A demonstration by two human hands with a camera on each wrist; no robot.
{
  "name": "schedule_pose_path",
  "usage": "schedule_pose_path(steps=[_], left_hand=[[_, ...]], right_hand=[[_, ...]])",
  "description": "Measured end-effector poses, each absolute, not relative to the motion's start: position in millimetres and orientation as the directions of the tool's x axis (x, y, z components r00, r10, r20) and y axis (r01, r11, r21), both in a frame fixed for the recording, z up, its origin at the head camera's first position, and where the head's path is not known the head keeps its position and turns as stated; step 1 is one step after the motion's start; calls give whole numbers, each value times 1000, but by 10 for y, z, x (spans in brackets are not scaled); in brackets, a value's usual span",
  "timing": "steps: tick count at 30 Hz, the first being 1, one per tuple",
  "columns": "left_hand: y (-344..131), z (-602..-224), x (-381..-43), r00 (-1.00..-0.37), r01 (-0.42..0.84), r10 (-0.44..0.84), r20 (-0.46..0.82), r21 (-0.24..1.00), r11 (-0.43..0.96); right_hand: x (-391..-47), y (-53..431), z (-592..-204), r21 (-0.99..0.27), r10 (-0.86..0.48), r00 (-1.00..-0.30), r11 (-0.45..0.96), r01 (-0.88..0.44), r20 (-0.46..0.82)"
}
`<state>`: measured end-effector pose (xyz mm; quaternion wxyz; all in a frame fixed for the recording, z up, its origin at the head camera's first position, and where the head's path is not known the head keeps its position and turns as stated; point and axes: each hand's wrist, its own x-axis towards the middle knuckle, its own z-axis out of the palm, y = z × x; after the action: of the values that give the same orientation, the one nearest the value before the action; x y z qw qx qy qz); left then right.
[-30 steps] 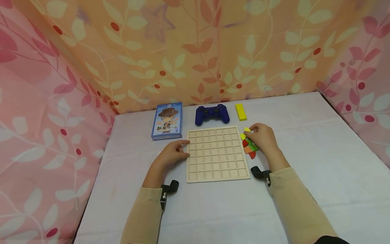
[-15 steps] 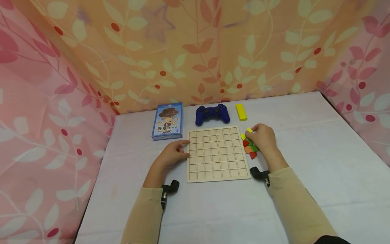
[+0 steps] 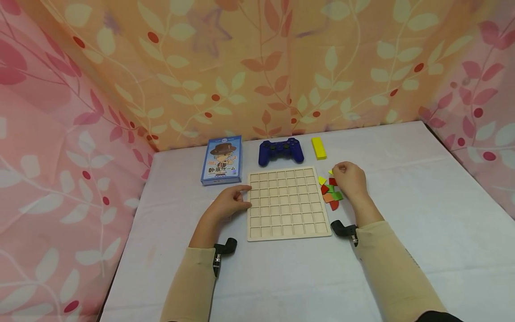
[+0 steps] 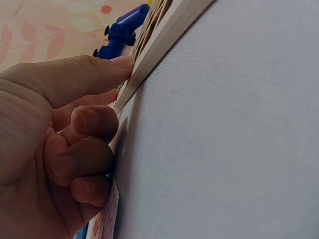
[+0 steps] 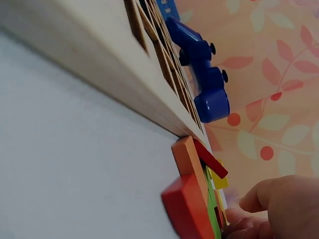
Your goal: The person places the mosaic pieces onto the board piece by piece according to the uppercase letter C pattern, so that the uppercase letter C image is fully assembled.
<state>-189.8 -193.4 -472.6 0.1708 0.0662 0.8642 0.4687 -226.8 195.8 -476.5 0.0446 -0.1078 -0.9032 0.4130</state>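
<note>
A pale wooden grid board [image 3: 289,203] lies flat on the white table. My left hand [image 3: 228,201] is at its left edge, with thumb and index finger spread and touching the rim. In the left wrist view the thumb [image 4: 94,74] rests along the board's side while several other fingers curl beneath. My right hand [image 3: 351,181] is over the far end of a small pile of coloured pieces [image 3: 331,197] right of the board. Its thumb and fingertips are close together beside a mostly covered yellow piece [image 3: 331,172]. Whether they pinch anything is hidden in both views.
Behind the board stand a blue illustrated box [image 3: 222,160], a dark blue game controller [image 3: 280,151] and a yellow block [image 3: 319,148]. Patterned cloth [image 3: 257,67] hangs beyond the table's back edge. A black wrist camera [image 3: 342,228] juts from my right sleeve.
My right hand has shifted slightly to the right, uncovering a red piece in the pile. The yellow piece near its fingertips shows less. My left hand stays at the board's edge.
</note>
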Motion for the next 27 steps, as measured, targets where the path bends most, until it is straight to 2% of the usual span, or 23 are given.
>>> schedule_pose_path(steps=[15, 27], left_hand=[[-1940, -4742, -1906, -937, -46, 266, -227, 834, 550], [-1930, -4712, -1891, -935, -43, 269, -231, 826, 562]], right_hand=[[-2284, 2112, -4663, -763, 67, -984, 623, 169, -163], [-2271, 2122, -4662, -722, -19, -983, 681, 120, -182]])
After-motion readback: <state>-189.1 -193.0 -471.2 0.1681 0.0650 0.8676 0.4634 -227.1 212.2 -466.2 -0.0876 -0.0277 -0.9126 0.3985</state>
